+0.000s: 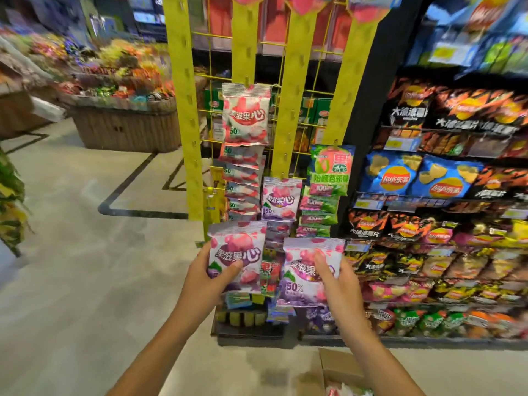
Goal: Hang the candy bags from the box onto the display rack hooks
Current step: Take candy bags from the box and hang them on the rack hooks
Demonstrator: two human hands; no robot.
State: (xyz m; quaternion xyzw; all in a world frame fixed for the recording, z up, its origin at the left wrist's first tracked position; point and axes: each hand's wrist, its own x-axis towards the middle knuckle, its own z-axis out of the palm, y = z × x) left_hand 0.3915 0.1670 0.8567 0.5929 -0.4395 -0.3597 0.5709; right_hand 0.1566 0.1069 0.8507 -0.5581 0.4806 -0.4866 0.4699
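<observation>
Pale polished floor (85, 281) with dark inlaid border lines (137, 212), round wicker-sided bin (128, 130) heaped with bright wrapped sweets at left, dark shelving (445, 195) packed with crisp bags at right, green foliage (11, 204) at the left edge, blurred shop interior behind

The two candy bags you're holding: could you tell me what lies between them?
In the head view, between the left bag and right bag, lower bags hanging on the rack show through.

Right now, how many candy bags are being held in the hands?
2: one purple candy bag in the left hand, one purple candy bag in the right hand, both in front of the rack. More could be hidden behind either.
</observation>
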